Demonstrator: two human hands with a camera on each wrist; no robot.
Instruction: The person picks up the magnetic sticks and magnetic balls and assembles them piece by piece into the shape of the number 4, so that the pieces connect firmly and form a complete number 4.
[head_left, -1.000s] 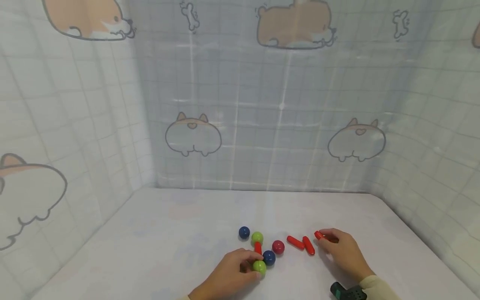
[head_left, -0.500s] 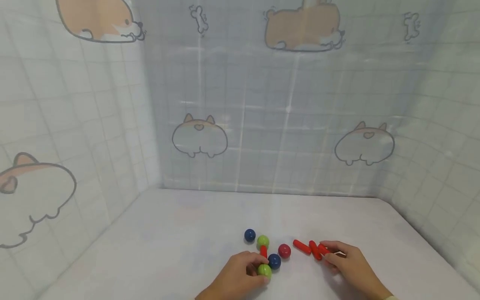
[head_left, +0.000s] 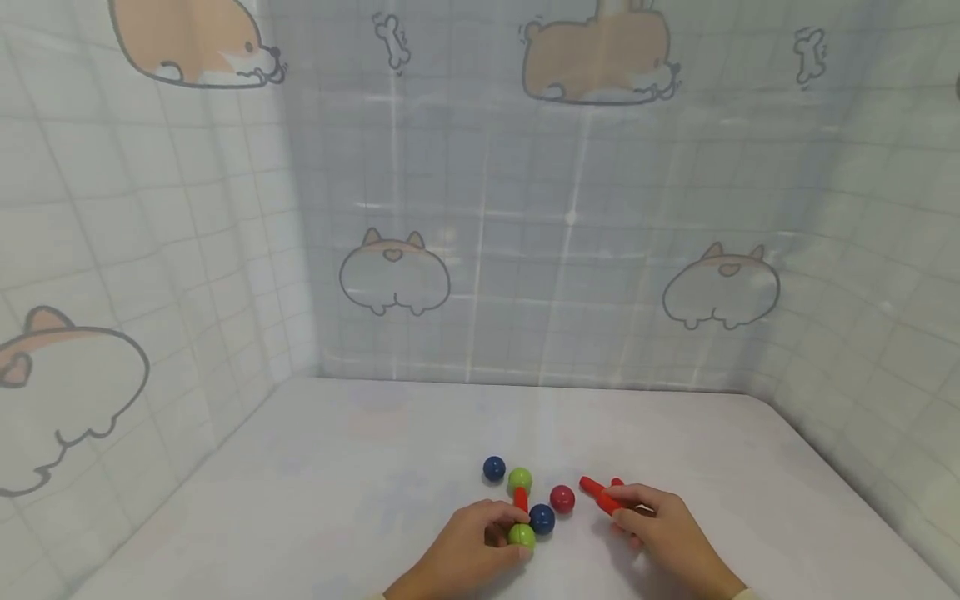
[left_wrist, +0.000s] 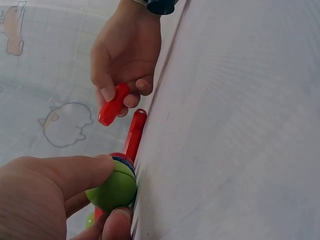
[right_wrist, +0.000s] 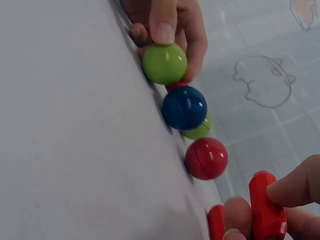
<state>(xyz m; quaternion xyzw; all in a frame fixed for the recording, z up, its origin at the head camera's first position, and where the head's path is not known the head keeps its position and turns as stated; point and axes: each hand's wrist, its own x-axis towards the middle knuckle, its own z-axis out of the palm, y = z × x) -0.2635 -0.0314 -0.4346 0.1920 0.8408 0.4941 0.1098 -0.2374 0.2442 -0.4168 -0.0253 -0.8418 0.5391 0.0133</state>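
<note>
My left hand (head_left: 465,546) pinches a green ball (head_left: 522,538) between thumb and fingers on the white table. A red rod (head_left: 521,499) runs from that ball to a second green ball (head_left: 520,479) farther back; the fingers partly cover the rod's near end. Close to the fingertips sits a blue ball (head_left: 542,519). Thumb and fingers of my right hand (head_left: 663,529) pinch another red rod (left_wrist: 114,105), lifted off the table in the left wrist view. Two loose red rods (head_left: 590,484) lie behind and under that hand, one mostly hidden by it.
A dark red ball (head_left: 562,499) rests between the two hands. Farther back on the left is another blue ball (head_left: 494,468). The white tabletop (head_left: 337,483) is enclosed by hanging curtains (head_left: 510,333) printed with cartoon dogs.
My right hand has moved left with the red rod, over the loose rods and closer to the balls. The left hand keeps its pinch on the green ball; the head view shifted slightly.
</note>
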